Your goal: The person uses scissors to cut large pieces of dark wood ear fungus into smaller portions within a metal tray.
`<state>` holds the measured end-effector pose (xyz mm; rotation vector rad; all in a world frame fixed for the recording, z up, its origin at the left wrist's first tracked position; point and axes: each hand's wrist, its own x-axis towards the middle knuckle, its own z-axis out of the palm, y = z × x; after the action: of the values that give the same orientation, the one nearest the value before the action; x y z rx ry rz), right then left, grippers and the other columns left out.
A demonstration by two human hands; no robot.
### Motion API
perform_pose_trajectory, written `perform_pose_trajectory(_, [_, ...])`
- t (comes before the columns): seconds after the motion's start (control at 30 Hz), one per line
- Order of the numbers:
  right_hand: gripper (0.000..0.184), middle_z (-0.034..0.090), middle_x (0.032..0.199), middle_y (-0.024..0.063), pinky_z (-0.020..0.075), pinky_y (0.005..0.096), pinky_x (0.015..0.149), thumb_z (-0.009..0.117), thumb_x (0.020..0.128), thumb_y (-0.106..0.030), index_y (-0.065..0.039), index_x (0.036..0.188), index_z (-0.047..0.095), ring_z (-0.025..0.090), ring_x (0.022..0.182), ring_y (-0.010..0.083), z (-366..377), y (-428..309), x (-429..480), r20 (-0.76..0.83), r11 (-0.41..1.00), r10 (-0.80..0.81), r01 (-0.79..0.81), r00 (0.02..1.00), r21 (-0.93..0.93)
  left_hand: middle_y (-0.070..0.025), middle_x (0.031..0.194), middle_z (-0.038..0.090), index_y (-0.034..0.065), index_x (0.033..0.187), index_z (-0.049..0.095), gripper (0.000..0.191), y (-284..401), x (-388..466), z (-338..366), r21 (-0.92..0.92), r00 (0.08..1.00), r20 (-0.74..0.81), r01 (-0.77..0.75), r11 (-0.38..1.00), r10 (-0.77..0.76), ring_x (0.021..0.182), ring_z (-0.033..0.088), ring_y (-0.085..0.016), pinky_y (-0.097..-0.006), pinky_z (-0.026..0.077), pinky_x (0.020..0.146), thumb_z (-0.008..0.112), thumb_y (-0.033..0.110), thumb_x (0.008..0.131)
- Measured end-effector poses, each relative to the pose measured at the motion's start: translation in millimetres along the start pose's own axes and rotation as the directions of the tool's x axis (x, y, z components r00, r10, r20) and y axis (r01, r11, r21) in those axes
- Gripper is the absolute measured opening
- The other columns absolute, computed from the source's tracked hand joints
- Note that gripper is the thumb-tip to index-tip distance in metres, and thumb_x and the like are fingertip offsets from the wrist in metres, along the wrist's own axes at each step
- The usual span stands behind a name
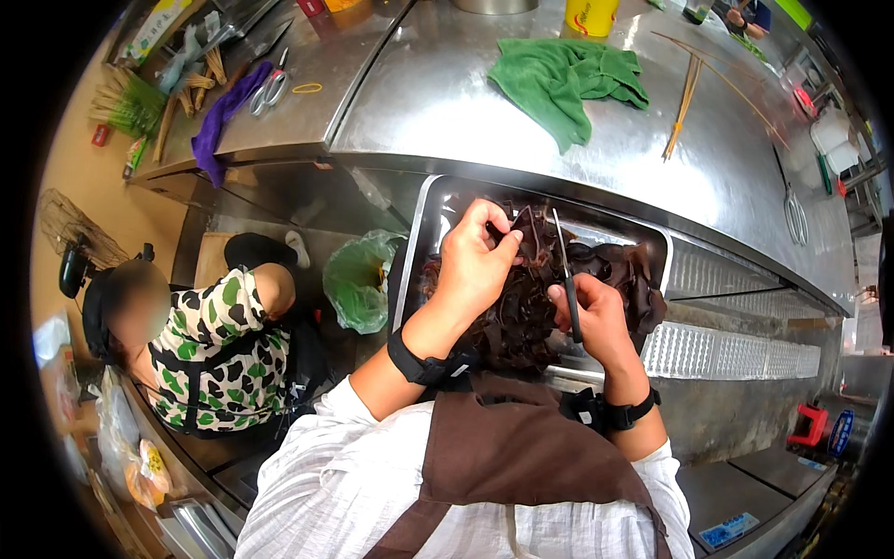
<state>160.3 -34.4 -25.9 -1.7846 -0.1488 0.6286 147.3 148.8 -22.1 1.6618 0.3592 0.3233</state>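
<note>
A deep steel tray point(412, 258) in front of me holds a heap of dark brown, wet-looking pieces that look like wood ear fungus point(520, 314). Over its far part, my left hand point(478, 255) pinches one dark piece between thumb and fingers. My right hand point(597, 314) grips a black-handled cutting tool point(569, 293), its slim metal blade pointing away from me beside that piece. Seen edge-on, the tool could be scissors or a small knife; I cannot tell which. More fungus point(642, 279) is piled against the tray's right side.
Beyond the tray runs a steel counter point(419, 105) with a green cloth point(559, 84), bundled sticks point(684, 105), scissors point(796, 216), more scissors point(271, 91) and a purple cloth point(220, 126). A lined bin point(356, 279) stands left of the tray. Farther left sits a person point(216, 342).
</note>
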Motion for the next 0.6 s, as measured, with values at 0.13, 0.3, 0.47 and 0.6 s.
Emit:
perform_pose_trajectory(0.13, [0.032,0.047,0.056,0.0004,0.0355,0.0247,0.049,0.07,0.081,-0.027,0.0,0.074,0.055,0.039,0.055,0.0068,-2.6,8.6,-6.4,0.01,0.988,-0.096,0.096,0.995,-0.124,-0.001,0.07,0.054,0.0023,0.095,0.056,0.017,-2.5,-0.6,-0.2,0.057,0.996,-0.054,-0.072,0.996,0.075,0.056,0.045,-0.007,-0.0243,0.042,0.053,0.063,0.001,0.08])
perform_pose_trajectory(0.3, [0.04,0.049,0.059,0.0109,0.039,0.0296,0.051,0.072,0.077,-0.035,0.0,0.076,0.052,0.042,0.053,0.0148,-0.8,9.6,-12.0,0.053,0.946,-0.036,0.051,0.998,-0.319,-0.0033,0.081,0.059,0.0004,0.101,0.055,0.021,5.0,-0.7,2.1,0.114,0.984,-0.109,-0.129,0.985,0.141,0.064,0.053,-0.006,-0.0216,0.047,0.059,0.062,0.0,0.082])
perform_pose_trajectory(0.47, [0.042,0.048,0.057,0.014,0.0379,0.0319,0.049,0.071,0.078,-0.036,0.001,0.073,0.05,0.041,0.05,0.0181,7.7,6.1,-11.1,0.017,0.939,-0.163,0.16,0.987,-0.305,-0.0046,0.088,0.062,-0.0007,0.104,0.055,0.021,5.5,-0.8,3.4,0.133,0.997,-0.038,-0.068,0.989,0.073,0.072,0.06,-0.007,-0.0229,0.053,0.064,0.061,-0.001,0.083])
perform_pose_trajectory(0.6, [0.041,0.044,0.055,0.0115,0.0353,0.0309,0.048,0.07,0.08,-0.032,0.002,0.07,0.05,0.037,0.051,0.0147,7.7,4.4,-9.6,0.002,0.965,-0.112,0.109,0.994,-0.237,-0.0055,0.09,0.062,-0.0012,0.102,0.056,0.019,4.3,3.4,0.1,-0.157,0.995,0.048,0.095,0.983,-0.089,0.073,0.061,-0.01,-0.0274,0.057,0.065,0.061,0.0,0.084])
